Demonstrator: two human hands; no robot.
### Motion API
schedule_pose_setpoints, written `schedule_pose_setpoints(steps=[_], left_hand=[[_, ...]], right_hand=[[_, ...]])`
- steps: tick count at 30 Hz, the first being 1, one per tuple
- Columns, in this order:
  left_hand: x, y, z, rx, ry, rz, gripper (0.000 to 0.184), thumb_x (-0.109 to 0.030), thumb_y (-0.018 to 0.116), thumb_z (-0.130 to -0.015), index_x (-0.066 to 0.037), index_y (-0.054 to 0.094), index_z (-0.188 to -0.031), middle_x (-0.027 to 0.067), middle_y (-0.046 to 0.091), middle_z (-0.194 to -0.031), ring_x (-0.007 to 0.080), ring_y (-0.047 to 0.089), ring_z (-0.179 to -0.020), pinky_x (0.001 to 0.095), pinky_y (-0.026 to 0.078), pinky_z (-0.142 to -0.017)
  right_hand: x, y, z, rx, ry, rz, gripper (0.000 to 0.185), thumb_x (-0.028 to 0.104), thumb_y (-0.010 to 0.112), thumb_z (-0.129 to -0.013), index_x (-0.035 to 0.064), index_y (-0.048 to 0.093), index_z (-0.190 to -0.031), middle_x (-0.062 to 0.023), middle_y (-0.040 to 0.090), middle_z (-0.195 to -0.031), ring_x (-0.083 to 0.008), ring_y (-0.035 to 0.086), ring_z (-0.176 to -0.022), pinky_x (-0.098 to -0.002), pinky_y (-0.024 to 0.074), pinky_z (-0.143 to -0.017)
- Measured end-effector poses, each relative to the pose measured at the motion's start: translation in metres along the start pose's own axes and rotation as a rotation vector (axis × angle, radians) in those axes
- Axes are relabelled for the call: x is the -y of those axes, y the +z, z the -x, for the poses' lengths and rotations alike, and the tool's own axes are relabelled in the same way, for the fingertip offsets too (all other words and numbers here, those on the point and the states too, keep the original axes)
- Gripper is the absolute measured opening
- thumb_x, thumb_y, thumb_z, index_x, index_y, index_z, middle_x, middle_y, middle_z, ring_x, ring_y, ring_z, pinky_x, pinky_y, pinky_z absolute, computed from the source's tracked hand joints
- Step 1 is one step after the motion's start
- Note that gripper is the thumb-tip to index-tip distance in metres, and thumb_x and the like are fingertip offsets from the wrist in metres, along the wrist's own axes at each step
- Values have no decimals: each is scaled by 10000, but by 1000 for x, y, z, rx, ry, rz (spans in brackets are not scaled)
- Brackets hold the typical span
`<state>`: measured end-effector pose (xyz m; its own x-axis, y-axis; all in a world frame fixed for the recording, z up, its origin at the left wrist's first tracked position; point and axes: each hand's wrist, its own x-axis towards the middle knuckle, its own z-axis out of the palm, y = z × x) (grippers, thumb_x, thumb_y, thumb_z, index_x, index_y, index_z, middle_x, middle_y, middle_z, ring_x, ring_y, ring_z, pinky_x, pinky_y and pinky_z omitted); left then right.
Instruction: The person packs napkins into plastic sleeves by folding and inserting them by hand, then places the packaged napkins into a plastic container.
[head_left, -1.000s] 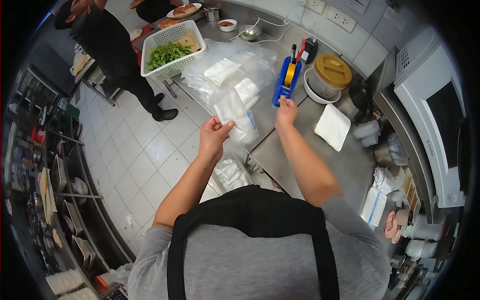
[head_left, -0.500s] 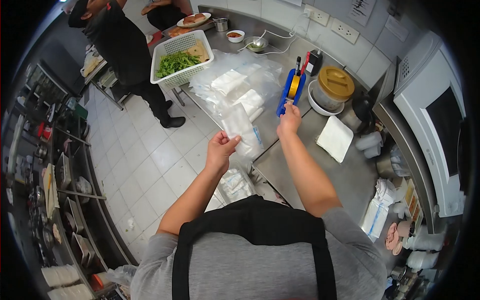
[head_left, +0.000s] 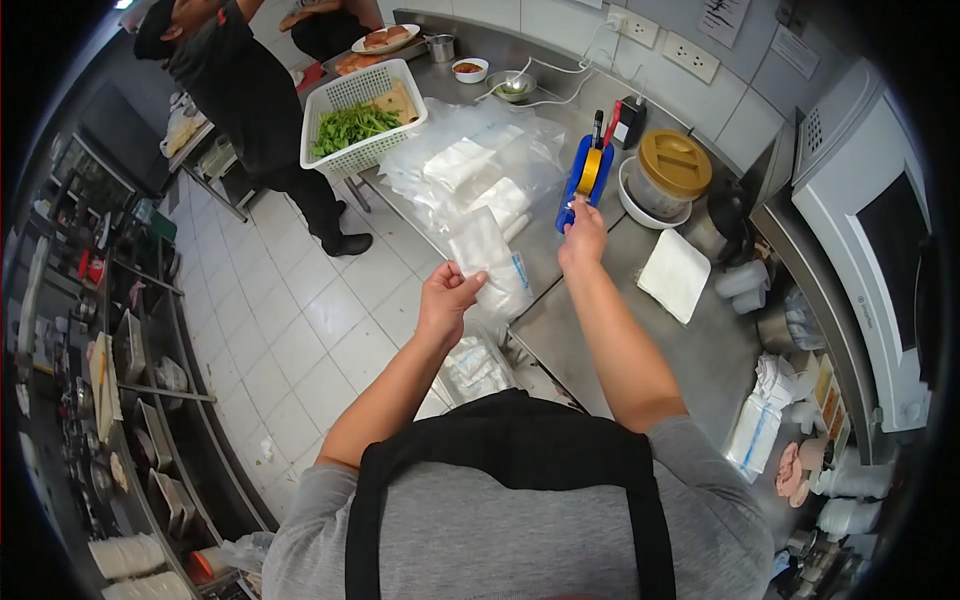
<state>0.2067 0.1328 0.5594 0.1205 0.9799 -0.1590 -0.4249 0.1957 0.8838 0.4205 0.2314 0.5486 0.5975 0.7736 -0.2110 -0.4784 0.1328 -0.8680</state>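
Note:
My left hand (head_left: 450, 297) pinches the lower left side of a folded clear plastic bag (head_left: 484, 258) with white contents and blue print near one end. It holds this above the counter's front edge. My right hand (head_left: 584, 236) is closed at the near end of a blue tape dispenser (head_left: 570, 205), which carries a yellow roll of tape (head_left: 592, 172). Its fingertips pinch at the dispenser's cutting end, where the thin tape itself is hard to make out. More white folded packets (head_left: 500, 203) lie on a heap of clear plastic bags (head_left: 400, 160) just beyond my left hand.
A white basket of leafy greens (head_left: 312, 100) stands at the back left. Right of the dispenser are a brown-lidded tub (head_left: 672, 165), a stack of white sheets (head_left: 674, 277) and a microwave (head_left: 860, 220). Below sits a bin of packets (head_left: 474, 370). A co-worker (head_left: 235, 100) stands at the left.
The view has shifted very slightly. Both hands keep their grips, the left on the plastic bag and the right at the tape dispenser's near end.

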Motion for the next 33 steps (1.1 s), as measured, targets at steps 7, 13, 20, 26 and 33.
schedule_pose_setpoints(steps=[7, 13, 20, 26, 33], left_hand=[[-5, 7, 5, -35, 11, 14, 170, -62, 709, -829, -69, 573, -932, 0, 657, -835, 49, 595, -716, 194, 468, -626], [-8, -2, 2, 17, 20, 8, 201, -48, 687, -845, -50, 561, -1003, 49, 669, -959, 128, 647, -859, 291, 535, -781], [-24, -4, 2, 46, 10, 40, 258, -54, 655, -867, -42, 531, -1093, 62, 667, -1008, 137, 641, -906, 291, 512, -813], [-27, -4, -2, 134, 15, 2, 272, -80, 627, -892, -50, 495, -1128, 57, 670, -978, 110, 633, -872, 265, 494, -771], [-26, 14, 12, 213, 45, -34, 296, -89, 614, -901, -53, 486, -1165, 35, 664, -983, 93, 617, -827, 241, 471, -737]], right_hand=[[-34, -18, -18, 45, -90, 117, 148, 217, 606, -932, 84, 612, -869, 29, 604, -816, -86, 499, -767, -290, 391, -765], [-52, -46, -38, -137, -702, 941, 194, 190, 665, -838, 15, 629, -760, -102, 629, -750, -239, 580, -749, -360, 465, -711], [-21, -93, -35, 453, -481, 990, 165, 170, 599, -860, 26, 590, -779, -114, 579, -832, -275, 560, -805, -367, 447, -763], [95, -53, 53, 1183, -842, 1017, 158, 193, 602, -867, 60, 546, -803, -62, 507, -866, -260, 486, -856, -368, 392, -784], [138, -23, 108, 1282, -1155, 1178, 259, 279, 665, -815, 92, 515, -716, -46, 498, -866, -248, 476, -883, -366, 352, -805]])
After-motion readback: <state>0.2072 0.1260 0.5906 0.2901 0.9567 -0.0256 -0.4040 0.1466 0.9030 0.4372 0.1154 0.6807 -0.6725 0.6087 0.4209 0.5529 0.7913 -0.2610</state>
